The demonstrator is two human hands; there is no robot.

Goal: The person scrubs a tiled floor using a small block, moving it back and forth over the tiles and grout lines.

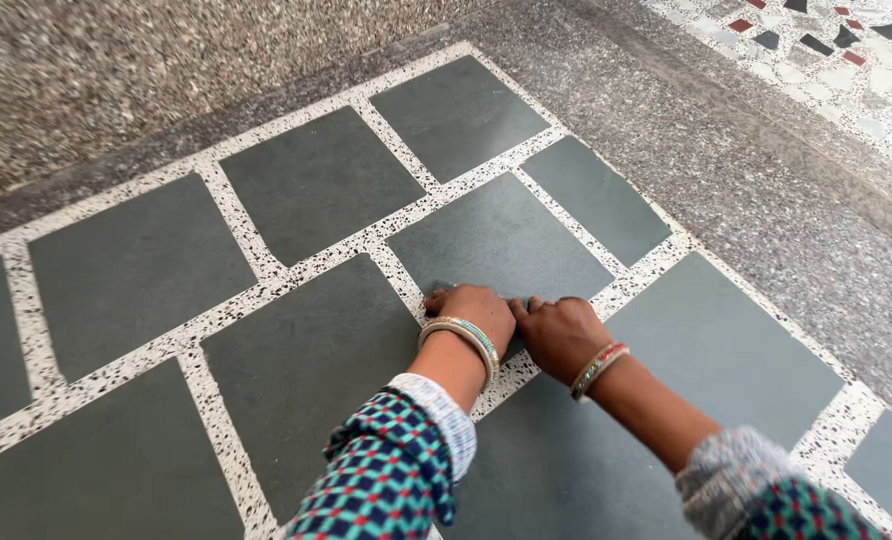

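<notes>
Crouching over the floor [306, 370], the person presses both hands side by side onto a grey stone slab [496, 240] where a speckled terrazzo strip [266, 285] crosses beneath. The left hand [471, 310] is curled shut over a small dark thing [440, 286] that peeks out at the knuckles; I cannot tell what it is. The right hand [561, 335] lies just beside it, fingers bent down on the slab, touching the left. Bangles [463, 335] ring both wrists. Beyond the slab runs a speckled wall [116, 70].
</notes>
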